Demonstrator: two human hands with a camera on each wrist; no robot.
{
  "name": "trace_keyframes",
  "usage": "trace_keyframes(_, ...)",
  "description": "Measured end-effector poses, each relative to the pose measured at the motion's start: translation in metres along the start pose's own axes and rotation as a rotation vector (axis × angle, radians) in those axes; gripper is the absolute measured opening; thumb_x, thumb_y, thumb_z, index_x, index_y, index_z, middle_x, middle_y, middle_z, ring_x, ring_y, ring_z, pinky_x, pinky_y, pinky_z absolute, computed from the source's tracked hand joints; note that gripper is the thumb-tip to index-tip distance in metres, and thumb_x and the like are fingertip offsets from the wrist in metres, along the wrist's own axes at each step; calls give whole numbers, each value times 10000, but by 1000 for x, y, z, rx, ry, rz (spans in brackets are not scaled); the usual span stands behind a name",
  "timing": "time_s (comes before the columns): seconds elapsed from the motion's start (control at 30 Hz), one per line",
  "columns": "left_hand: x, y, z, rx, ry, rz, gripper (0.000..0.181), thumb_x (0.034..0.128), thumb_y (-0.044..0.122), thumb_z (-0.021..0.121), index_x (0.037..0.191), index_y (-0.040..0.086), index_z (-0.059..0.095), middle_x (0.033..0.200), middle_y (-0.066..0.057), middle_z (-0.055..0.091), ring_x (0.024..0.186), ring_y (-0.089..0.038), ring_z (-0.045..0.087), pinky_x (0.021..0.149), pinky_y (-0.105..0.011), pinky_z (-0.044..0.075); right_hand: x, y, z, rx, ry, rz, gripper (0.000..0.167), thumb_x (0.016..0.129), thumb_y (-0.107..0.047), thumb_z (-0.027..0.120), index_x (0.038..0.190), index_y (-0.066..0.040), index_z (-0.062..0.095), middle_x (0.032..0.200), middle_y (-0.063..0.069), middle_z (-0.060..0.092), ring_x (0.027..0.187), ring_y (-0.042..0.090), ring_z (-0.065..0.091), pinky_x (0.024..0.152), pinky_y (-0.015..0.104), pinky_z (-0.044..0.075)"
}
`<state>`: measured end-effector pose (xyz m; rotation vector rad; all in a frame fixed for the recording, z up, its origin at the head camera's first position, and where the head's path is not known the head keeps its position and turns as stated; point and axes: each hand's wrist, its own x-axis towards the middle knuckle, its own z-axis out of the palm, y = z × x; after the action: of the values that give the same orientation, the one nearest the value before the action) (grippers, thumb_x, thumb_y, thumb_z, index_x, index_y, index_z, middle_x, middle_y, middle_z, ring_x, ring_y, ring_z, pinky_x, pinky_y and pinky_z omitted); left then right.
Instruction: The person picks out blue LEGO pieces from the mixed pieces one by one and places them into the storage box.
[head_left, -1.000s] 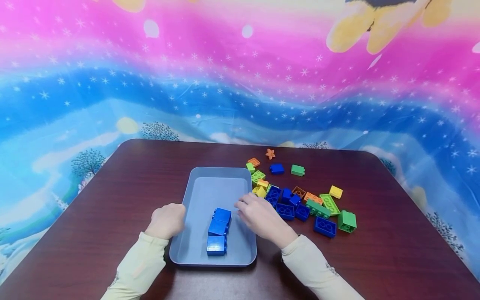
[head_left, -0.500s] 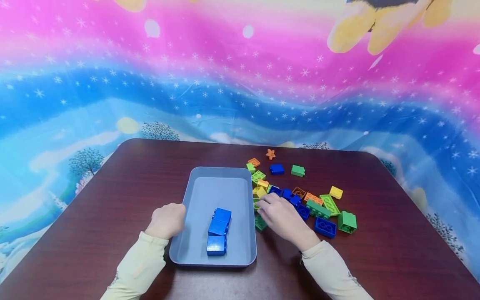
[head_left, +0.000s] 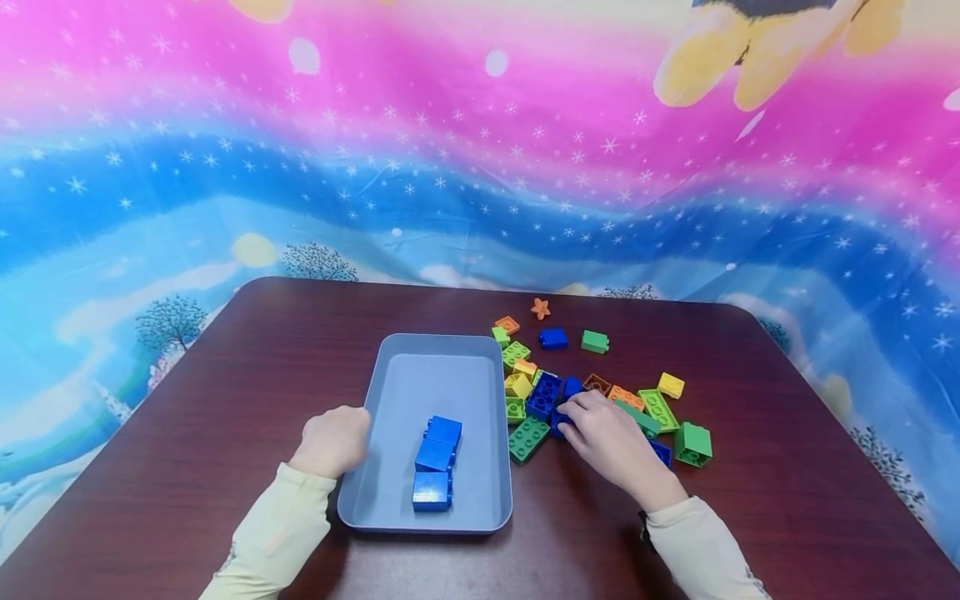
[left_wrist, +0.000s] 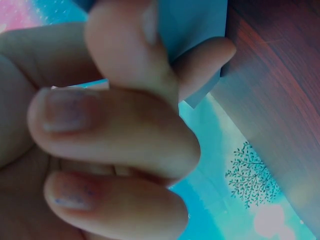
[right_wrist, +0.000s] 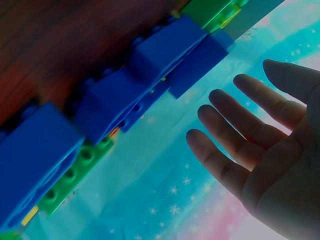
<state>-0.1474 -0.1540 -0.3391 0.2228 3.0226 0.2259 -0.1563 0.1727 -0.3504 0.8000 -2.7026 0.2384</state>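
Observation:
My left hand [head_left: 332, 442] grips the left rim of a grey-blue rectangular tray [head_left: 427, 379]. Up close in the left wrist view, its curled fingers [left_wrist: 120, 127] and thumb meet at the tray wall [left_wrist: 197, 25]. Three blue toy bricks [head_left: 435, 455] lie in a row inside the tray. Over the loose pile to the right hovers my right hand [head_left: 618, 446], partly hiding a blue brick [head_left: 559, 423] near its fingertips. The right wrist view shows this hand [right_wrist: 255, 135] with fingers extended and holding nothing, apart from the blue bricks [right_wrist: 165, 50].
Beside the tray's right wall lie a dark green brick [head_left: 528, 439], lime bricks [head_left: 516, 355] and a yellow brick [head_left: 517, 385]. A green block [head_left: 693, 443] and a yellow piece [head_left: 671, 385] sit farther right. An orange flower piece [head_left: 541, 308] lies near the table's back edge.
My right hand has moved right, from the tray's right rim to above the blue bricks, uncovering the dark green brick. The left hand and the tray have stayed in place.

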Motion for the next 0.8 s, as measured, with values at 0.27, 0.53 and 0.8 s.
trace_keyframes(0.27,0,0,-1,0,5,5,185,747,-33,530,600,74,496,561,-55,487,512,-184,506,444,-393,406,-12,14,-6,-19,-12,52,255,750,-140,715,961,-10,651,922,96,604,868,240,562,723,382,475)
trace_keyframes(0.53,-1,0,-1,5,7,7,185,744,-37,527,599,73,497,562,-58,492,517,-192,514,448,-401,411,-22,26,-13,-5,-108,155,278,740,-146,723,967,-5,647,937,119,609,896,285,562,720,415,472)
trace_keyframes(0.8,0,0,-2,-4,-3,-1,168,735,-32,535,607,71,499,577,-62,504,527,-201,522,452,-406,409,-33,41,-20,32,-221,222,261,736,-120,719,953,4,645,952,138,611,915,332,554,692,417,472)
